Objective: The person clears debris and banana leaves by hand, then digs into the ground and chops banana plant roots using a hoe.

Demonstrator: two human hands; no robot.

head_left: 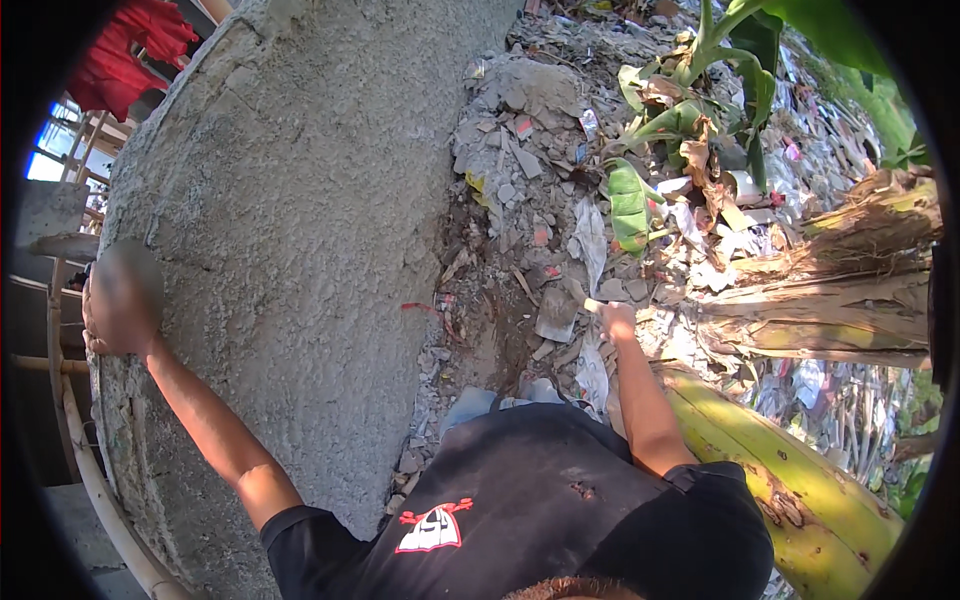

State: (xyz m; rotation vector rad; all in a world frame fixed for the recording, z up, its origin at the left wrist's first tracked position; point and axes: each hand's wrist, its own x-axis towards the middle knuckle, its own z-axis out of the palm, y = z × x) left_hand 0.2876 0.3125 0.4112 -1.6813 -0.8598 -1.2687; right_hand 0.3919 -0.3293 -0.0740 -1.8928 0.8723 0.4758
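Note:
My right hand (618, 321) is closed around the pale handle of a trowel (556, 314). Its flat grey blade points left, over the rubble-strewn ground beside the wall. On the far left, my left hand (122, 305) lies at the edge of a rough grey cement-plastered wall (300, 200). The back of that hand is blurred, but its fingertips show curled over the wall's edge. My left arm stretches across the wall's face, apart from the trowel.
Broken masonry and litter (530, 130) cover the ground along the wall. Banana plant leaves (632, 205) and trunks (820, 310) crowd the right side, one thick green stem (780, 470) close to my right arm. Bamboo poles (100, 490) and red cloth (125, 50) lie beyond the wall.

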